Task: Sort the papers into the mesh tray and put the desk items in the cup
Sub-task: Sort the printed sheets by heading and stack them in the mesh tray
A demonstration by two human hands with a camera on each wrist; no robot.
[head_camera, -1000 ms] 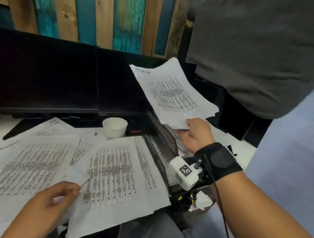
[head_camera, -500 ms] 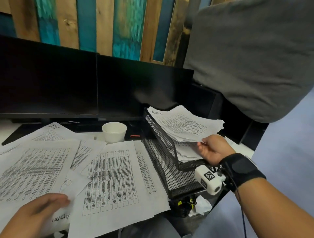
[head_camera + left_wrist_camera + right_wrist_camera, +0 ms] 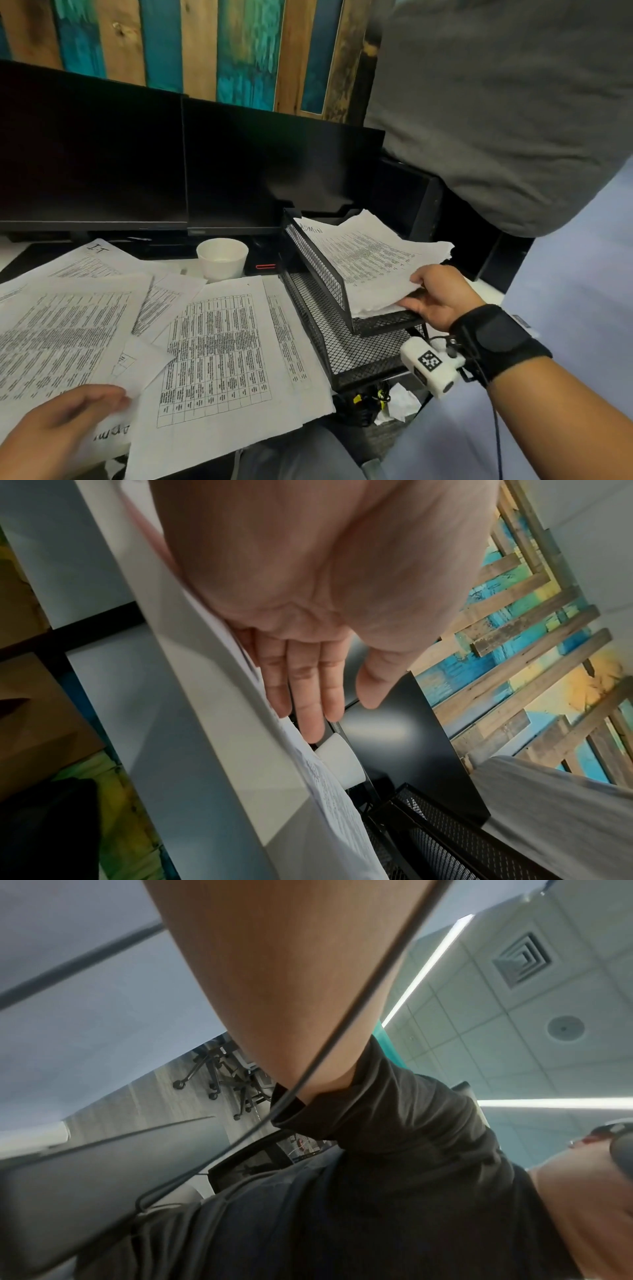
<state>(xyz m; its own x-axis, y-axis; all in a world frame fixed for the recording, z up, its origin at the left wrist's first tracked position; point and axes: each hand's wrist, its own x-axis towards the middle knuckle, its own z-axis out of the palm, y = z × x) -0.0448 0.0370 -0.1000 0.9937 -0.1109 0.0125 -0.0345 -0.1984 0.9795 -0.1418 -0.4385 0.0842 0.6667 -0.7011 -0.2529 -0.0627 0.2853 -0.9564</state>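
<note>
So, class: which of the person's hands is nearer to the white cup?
Left, though only narrowly. The left hand rests on the papers spread in front of the white cup; the right hand holds a sheet at the mesh tray, beyond the cup's right side.

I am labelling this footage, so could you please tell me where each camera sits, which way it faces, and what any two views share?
Head: worn on the head, facing forward and down at the papers, mesh tray and both hands.
Left wrist: along the left hand, straight fingers over the papers, toward the white cup.
Right wrist: faces back along the forearm toward the dark sleeve and ceiling; no hand shows.
Shared: head and left wrist both show cup, tray and monitors.
</note>
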